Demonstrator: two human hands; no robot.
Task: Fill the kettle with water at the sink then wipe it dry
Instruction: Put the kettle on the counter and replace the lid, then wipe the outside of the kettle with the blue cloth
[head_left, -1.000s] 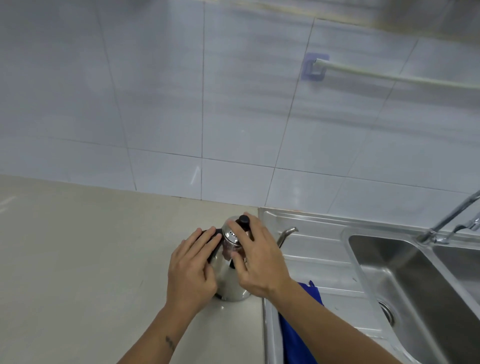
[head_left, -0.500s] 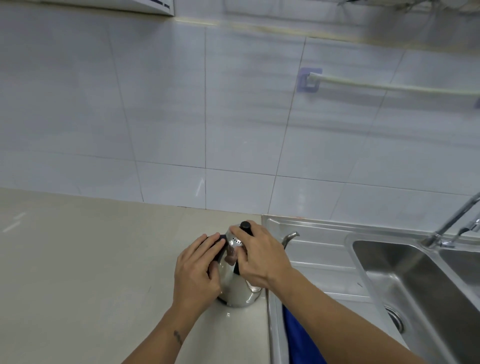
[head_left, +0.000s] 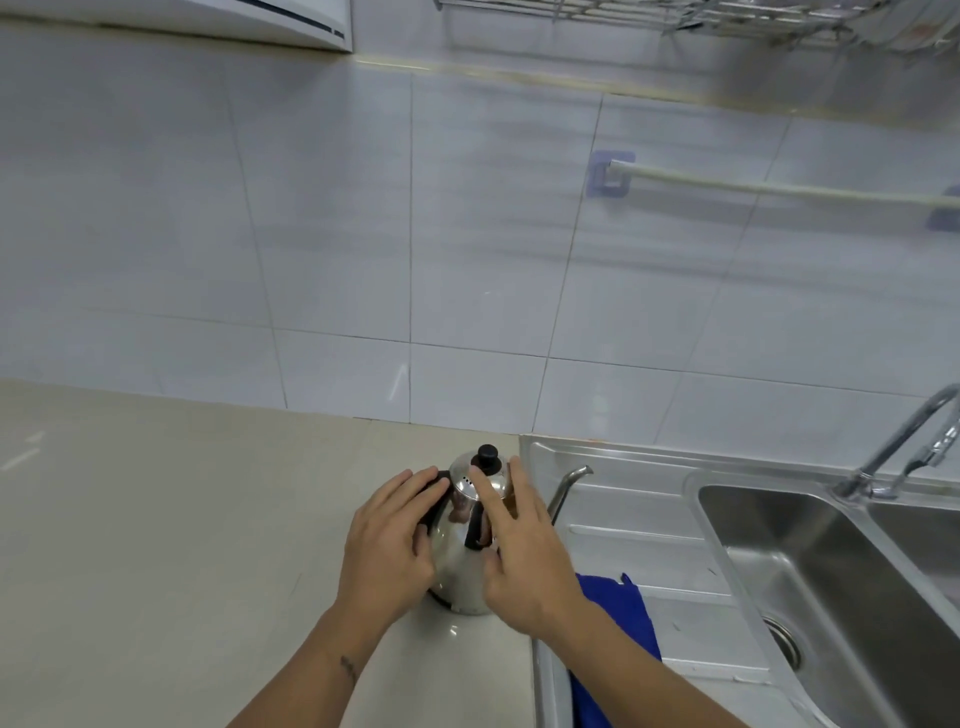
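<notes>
The kettle (head_left: 470, 545) stands upright on the counter (head_left: 156, 545), right at the edge where the sink unit (head_left: 623, 525) begins, and it sits between the person's two hands. There is only the head view to go on. The left hand (head_left: 387, 545) lies against the side of the kettle with its fingers curled over the black handle (head_left: 434, 501); it looks like a grasp, though the palm hides how firm it is. The right hand (head_left: 519, 561) is loose and spread in front of the body, fingers pointing up toward the lid knob (head_left: 487, 457) without closing on anything.

The kettle's long axis runs straight up, and its thin spout (head_left: 569, 491) points away from the right hand, toward the basin (head_left: 810, 582) and the tap (head_left: 898, 447) beyond. So the carry to the water goes rightward past the right hand, with the left hand, I judge, the one placed to lift.

A blue cloth (head_left: 623, 603) lies just under the right wrist, mostly covered by the forearm. The kettle's lower front is hidden behind both hands, and the tap is cut off at the frame edge.
</notes>
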